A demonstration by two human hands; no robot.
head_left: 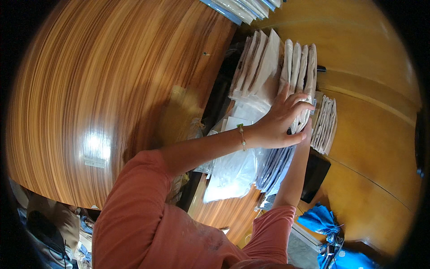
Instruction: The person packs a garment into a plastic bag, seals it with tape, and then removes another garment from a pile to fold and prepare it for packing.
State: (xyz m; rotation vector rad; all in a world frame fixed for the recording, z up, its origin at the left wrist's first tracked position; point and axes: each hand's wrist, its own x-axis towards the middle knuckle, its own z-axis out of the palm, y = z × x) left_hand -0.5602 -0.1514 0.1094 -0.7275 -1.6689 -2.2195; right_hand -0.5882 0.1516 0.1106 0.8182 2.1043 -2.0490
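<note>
A row of cream-white folded garments in clear plastic sleeves [298, 67] stands on edge at the right of centre. My left hand [284, 117], with a beaded bracelet at its wrist, reaches across and curls over the near end of this row, thumb apart from the fingers. From below, my right hand [307, 128] comes up against the row's right side; its fingers are mostly hidden behind the packs and my left hand. Beige folded packs [257, 67] lean just left of the row. Blue-grey packs [275, 168] lie below my left hand.
Clear plastic bags [230, 179] lie left of the blue-grey packs. To the right are another pale stack [324, 125], a black flat object [317, 175] and a blue bag [320, 219]. A glossy wood-grain panel [134, 67] fills the left. More wrapped packs [246, 10] sit at the top.
</note>
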